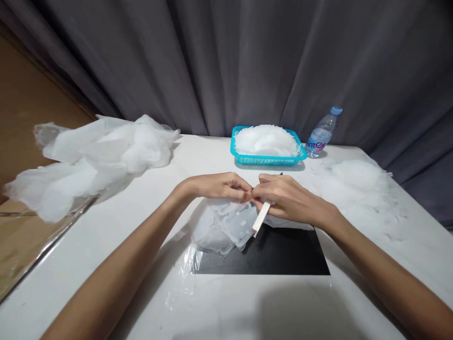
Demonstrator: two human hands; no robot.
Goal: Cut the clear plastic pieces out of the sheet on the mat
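My left hand (226, 186) is closed, its fingertips pinching the top edge of a translucent plastic sheet (240, 222) with rounded, cut-out-like shapes and small light dots. Fingertip to fingertip with it, my right hand (288, 196) is closed around a slim tool with a flat white handle (262, 218). The handle slants down-left out of the grip, and a small dark tip shows above the knuckles. The tool's working end is mostly hidden by the fingers. Beneath both hands lies a black mat (283, 252), partly covered by the plastic.
A blue basket (269, 161) heaped with white, thin pieces stands at the back. Right of it is a water bottle (322, 134). Bulky translucent bags (106, 151) lie at the left, near a cardboard box (35, 85). White scraps (361, 189) spread over the table's right side.
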